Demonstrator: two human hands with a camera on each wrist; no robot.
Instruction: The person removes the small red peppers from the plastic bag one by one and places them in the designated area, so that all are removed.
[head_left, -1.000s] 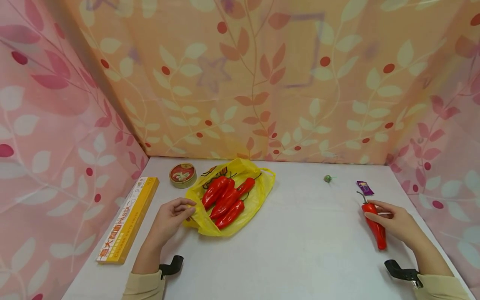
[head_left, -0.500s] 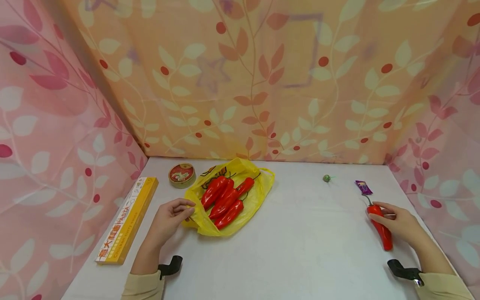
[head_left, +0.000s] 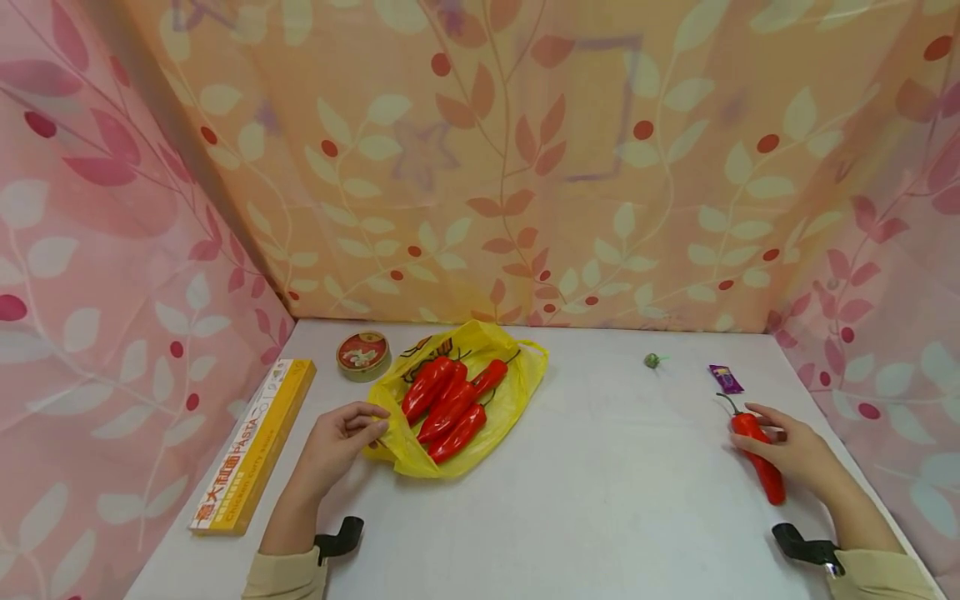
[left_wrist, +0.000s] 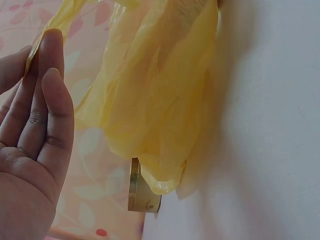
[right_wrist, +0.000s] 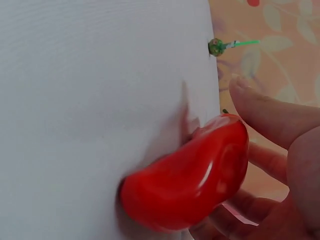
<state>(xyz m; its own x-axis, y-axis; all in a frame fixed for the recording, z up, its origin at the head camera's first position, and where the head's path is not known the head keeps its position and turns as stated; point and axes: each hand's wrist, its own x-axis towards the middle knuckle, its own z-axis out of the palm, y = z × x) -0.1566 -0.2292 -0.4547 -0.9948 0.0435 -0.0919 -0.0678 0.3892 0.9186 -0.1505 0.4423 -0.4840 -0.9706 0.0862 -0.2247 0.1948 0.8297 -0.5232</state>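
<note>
- My right hand (head_left: 795, 450) is on the far right of the table (head_left: 615, 500). Its grip is wrapped around one red pepper (head_left: 757, 457).
- In the right wrist view that pepper (right_wrist: 190, 182) lies on the white table top, with my thumb on one side and my fingers curled behind it. So I judge it is held but not lifted yet.
- My left hand (head_left: 341, 437) is by the yellow bag (head_left: 517, 392). Its grip pinches the near edge of the bag.
- The left wrist view shows the thin yellow plastic (left_wrist: 160, 100) caught at my fingertips (left_wrist: 50, 45), with the rest of the hand nearly flat.
- The bag lies open on the table, left of the middle. A bunch of red peppers (head_left: 450, 400) is in it already. I count about four, but they overlap, so I am not sure.
- The pepper in my right hand is well apart from the bag, across a wide stretch of table.
- I think most of the work is done: the peppers in the bag are packed, and this is the only pepper I can see outside it.
- What is left, as I judge it, is to lift this pepper, carry it over to the left and put it in the bag.
- Other things sit around: a round tin (head_left: 363, 353) just behind the bag, a long yellow pasta box (head_left: 255, 446) by the left edge, a small green thing (head_left: 652, 360) and a purple wrapper (head_left: 726, 378) near the back right.
</note>
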